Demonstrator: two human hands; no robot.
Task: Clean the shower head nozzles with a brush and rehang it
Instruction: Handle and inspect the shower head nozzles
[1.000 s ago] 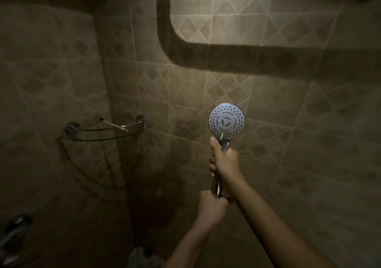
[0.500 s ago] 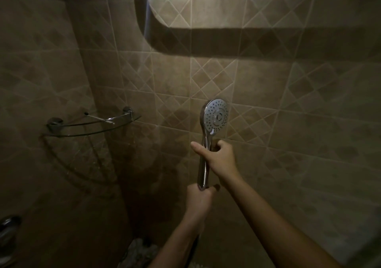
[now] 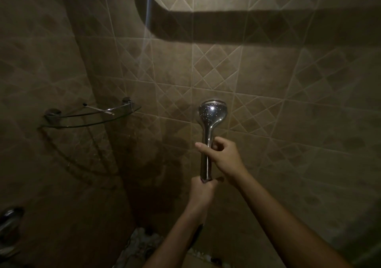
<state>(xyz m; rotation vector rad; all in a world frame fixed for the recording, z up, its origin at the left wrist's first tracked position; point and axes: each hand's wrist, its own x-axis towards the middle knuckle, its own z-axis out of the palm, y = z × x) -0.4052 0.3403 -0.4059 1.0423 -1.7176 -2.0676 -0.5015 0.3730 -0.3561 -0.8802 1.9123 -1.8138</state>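
A chrome shower head (image 3: 212, 113) stands upright in front of the tiled wall, its shiny back turned toward me and its nozzle face hidden. My right hand (image 3: 224, 158) grips the middle of the handle (image 3: 206, 164), fingers curled round it and the index finger sticking out to the left. My left hand (image 3: 201, 191) grips the bottom end of the handle, where the dark hose (image 3: 196, 234) leaves it downward. On the glass corner shelf lies a thin stick-like thing, maybe the brush (image 3: 99, 109); it is too dim to tell.
A glass corner shelf (image 3: 90, 121) with chrome brackets is fixed at the left, in the corner of the brown tiled walls. Chrome tap fittings (image 3: 8, 224) show at the lower left edge. Pebble floor (image 3: 142, 245) lies below my arms.
The shower head has been turned about its handle from nozzle face toward me to its back toward me. My right hand shifted lower on the handle. The view has moved left and closer.
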